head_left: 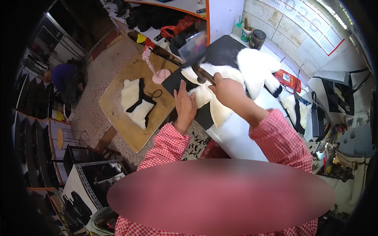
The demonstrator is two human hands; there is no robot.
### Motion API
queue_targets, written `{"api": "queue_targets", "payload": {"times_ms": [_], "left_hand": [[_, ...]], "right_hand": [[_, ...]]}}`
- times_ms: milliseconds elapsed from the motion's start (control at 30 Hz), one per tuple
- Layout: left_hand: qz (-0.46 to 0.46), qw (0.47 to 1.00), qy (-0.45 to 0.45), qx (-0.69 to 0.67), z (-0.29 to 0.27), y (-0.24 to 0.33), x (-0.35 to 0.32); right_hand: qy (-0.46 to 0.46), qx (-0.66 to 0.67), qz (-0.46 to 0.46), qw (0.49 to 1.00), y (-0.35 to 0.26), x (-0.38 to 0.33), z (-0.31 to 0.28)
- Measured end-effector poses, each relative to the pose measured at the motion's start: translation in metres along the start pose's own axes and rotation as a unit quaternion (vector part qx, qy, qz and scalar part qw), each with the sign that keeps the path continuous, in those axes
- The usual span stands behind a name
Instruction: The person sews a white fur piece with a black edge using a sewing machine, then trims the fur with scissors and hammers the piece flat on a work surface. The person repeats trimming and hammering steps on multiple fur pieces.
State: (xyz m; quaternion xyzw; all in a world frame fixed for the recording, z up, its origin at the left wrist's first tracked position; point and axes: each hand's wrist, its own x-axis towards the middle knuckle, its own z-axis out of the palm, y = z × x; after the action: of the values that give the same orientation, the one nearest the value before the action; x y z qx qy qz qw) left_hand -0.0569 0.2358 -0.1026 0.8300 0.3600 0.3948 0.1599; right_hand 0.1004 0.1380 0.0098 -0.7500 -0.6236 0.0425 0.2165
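Note:
My right hand (229,93) is closed round the handle of a hammer (207,76), whose head is over the work near my left fingertips. My left hand (185,103) lies flat with fingers stretched out, pressing on the black edge of a white fleece piece (204,95). Under the fleece is a black mat (223,47) on the white worktable (241,137). More white fleece (230,72) spreads beyond the hammer. A separate white fleece piece with a black tip (256,70) lies to the right. Whether the hammer head touches the work, I cannot tell.
A brown board table (114,104) on the left bears a black-trimmed fleece piece (136,103) and a pink lamp (160,74). Jars (258,38) stand at the back wall. A sewing machine (332,151) is at right. Another person (67,78) bends down far left.

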Motion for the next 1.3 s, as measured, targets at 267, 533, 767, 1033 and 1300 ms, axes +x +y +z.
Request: {"api": "queue_targets", "payload": {"times_ms": [267, 533, 767, 1033, 1300], "left_hand": [[-0.205, 0.813, -0.101, -0.536, -0.015, -0.044, 0.015], [-0.023, 0.97, -0.225, -0.083, -0.03, -0.03, 0.035], [0.062, 0.947, -0.3, 0.092, 0.002, -0.028, 0.059], [-0.139, 0.925, -0.324, -0.142, -0.008, -0.029, 0.049], [-0.582, 0.555, -0.119, -0.583, -0.046, 0.113, -0.044]], "right_hand": [[-0.012, 0.038, 0.068, 0.997, 0.0, -0.029, -0.014], [-0.004, 0.039, 0.124, 0.992, 0.022, -0.089, -0.016], [0.1, -0.116, 0.115, 0.982, 0.057, -0.253, -0.025], [0.181, -0.107, 0.13, 0.969, 0.076, -0.323, -0.02], [0.204, -0.177, 0.448, 0.852, 0.12, -0.478, -0.081]]}}
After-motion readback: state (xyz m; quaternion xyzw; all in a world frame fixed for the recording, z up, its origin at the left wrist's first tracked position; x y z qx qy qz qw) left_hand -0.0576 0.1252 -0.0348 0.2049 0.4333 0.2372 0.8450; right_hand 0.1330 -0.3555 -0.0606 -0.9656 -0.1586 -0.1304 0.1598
